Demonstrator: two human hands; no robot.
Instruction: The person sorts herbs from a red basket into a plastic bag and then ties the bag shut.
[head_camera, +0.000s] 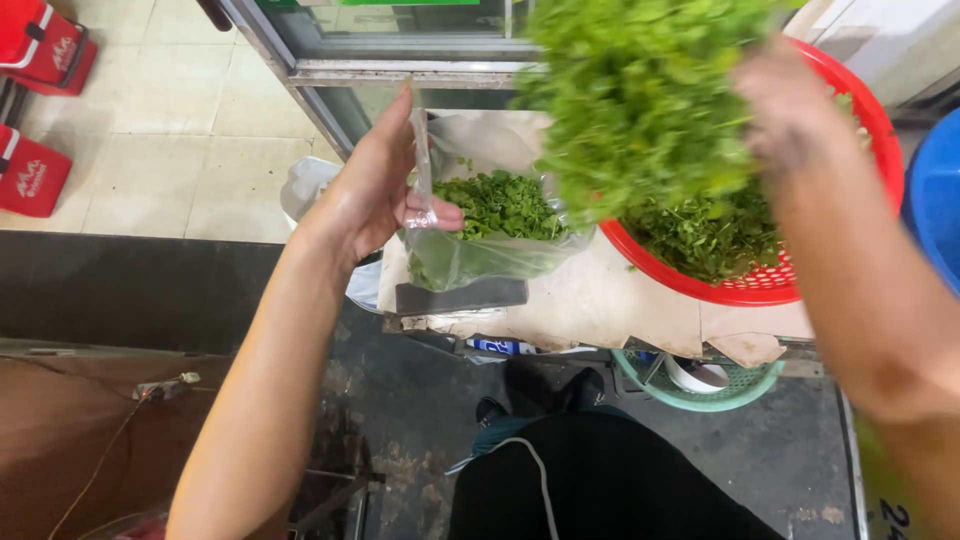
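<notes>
My left hand (375, 195) pinches the rim of a clear bag (490, 235), holding its mouth open; the bag rests on the cardboard-covered table (610, 300), part filled with greens. My right hand (790, 110) clenches a big bunch of herbs (640, 90), blurred, above the bag and beside the red basket (860, 110). Herbs look light, soft, bruisable: grip at stems, loosely. Bag film thin, slippery: keep to the rim

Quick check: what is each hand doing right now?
Left hand: closed on the rim of the clear plastic bag, holding it open.
Right hand: closed on a bunch of green herbs, lifted above the red basket.
</notes>
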